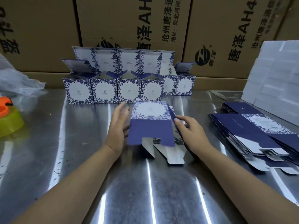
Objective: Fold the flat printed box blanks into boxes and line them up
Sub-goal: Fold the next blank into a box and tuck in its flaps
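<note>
Steel table (145, 191), both forearms reaching in from the near edge.

Centre: partly folded box blank (151, 125), printed panel on top, navy flap toward the person, white bottom flaps splayed on the table.
- Left hand (119, 125): fingers straight, palm flat against the blank's left side, nothing clenched.
- Right hand (189, 128): fingers laid along the right side panel. Thumb is hidden, so cannot tell whether it pinches or only presses.

Right, near: fanned stack of flat blanks (252, 131). Beyond it, white foam blocks (275, 75).

Left edge: yellow-green and orange object (9, 120). Behind it, crumpled clear plastic (16, 78).

Just beyond the left fingertips: row of folded boxes (113, 89), lids standing open.

Far: brown cartons (129, 21) walling the table's back edge.
</note>
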